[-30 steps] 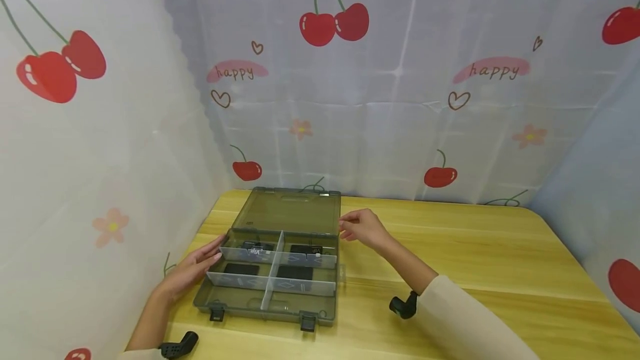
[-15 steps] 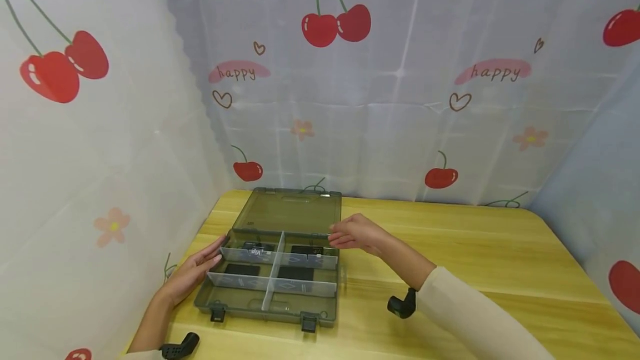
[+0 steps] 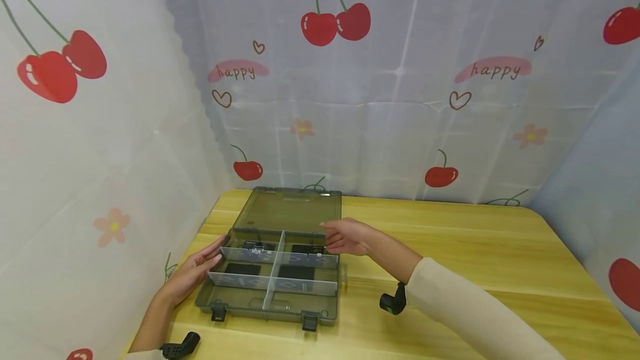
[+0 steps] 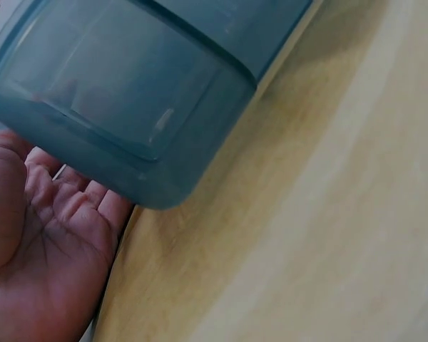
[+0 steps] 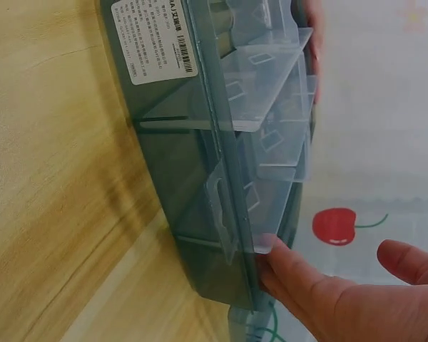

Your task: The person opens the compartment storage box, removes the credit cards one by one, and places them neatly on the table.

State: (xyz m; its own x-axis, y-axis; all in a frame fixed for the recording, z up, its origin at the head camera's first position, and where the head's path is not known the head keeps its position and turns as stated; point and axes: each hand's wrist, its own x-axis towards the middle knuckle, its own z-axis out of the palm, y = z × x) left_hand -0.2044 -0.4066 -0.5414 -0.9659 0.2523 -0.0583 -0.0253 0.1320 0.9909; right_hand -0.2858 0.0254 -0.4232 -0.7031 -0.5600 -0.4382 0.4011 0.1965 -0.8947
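Observation:
A translucent grey-green plastic organizer box (image 3: 290, 315) lies on the table with its lid (image 3: 287, 210) laid back. Clear dividers (image 3: 302, 285) split it into compartments. Black VIP cards lie in the back two, the left card (image 3: 257, 247) and the right card (image 3: 305, 250). Dark flat pieces, such as the black piece (image 3: 243, 269), lie in the middle row. My left hand (image 3: 192, 272) rests along the box's left side, fingers extended. My right hand (image 3: 348, 236) reaches over the back right corner; in the right wrist view its fingertips are hidden behind the wall and the thumb stands apart.
The wooden table (image 3: 450, 254) extends to the right of the box. A cherry-print curtain (image 3: 360, 143) hangs behind and on both sides. Two black latches, one the front latch (image 3: 309, 322), hang at the box's front edge. A white label (image 5: 157, 43) is on its side.
My right hand has moved left from beside the box to over its back right compartment, with the fingers now lower. The left hand and the box have stayed in place.

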